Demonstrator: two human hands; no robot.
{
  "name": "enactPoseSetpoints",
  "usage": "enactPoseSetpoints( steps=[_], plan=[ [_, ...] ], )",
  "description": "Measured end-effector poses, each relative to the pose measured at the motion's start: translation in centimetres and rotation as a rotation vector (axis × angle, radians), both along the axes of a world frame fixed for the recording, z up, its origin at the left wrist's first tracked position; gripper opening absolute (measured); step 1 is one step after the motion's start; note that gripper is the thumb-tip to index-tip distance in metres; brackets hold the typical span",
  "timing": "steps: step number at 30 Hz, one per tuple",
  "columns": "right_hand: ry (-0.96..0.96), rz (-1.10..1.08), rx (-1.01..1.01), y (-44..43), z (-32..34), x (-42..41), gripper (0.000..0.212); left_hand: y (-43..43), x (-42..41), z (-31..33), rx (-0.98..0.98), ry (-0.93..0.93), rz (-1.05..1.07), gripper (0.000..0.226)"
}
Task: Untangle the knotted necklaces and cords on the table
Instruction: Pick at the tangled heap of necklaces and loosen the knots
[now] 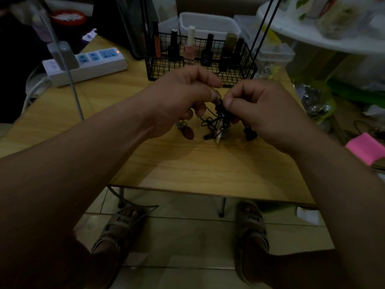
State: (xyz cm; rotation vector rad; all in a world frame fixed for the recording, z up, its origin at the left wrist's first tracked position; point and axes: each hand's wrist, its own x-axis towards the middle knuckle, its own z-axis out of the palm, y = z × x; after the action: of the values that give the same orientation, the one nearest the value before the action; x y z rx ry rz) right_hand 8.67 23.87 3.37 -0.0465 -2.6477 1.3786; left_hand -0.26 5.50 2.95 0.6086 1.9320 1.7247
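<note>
Left hand (179, 97) and right hand (264, 109) each pinch the knotted cords (216, 119) over the table (208, 167), wire basket (235, 77) just beyond.

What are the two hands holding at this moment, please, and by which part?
Both hold the tangle of black cords by its upper end: the left hand and the right hand each pinch it there, and its pendants hang below.

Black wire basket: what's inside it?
Several small bottles stand in the wire basket: a pink bottle with a white cap and dark bottles. The left hand covers part of its front, so the floor there is hidden.
</note>
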Motion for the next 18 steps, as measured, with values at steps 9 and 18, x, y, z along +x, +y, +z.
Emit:
enactPoseSetpoints(
  steps=[9,18],
  plan=[
    [-0.013,-0.025,0.013,-0.4,-0.1,0.1,0.011,-0.1,0.2,0.0,-0.064,0.124,0.003,0.020],
    [-0.127,-0.188,-0.091,-1.0,0.0,-0.5,0.015,0.1,0.2,-0.5,-0.038,0.278,0.074,0.016]
  ],
)
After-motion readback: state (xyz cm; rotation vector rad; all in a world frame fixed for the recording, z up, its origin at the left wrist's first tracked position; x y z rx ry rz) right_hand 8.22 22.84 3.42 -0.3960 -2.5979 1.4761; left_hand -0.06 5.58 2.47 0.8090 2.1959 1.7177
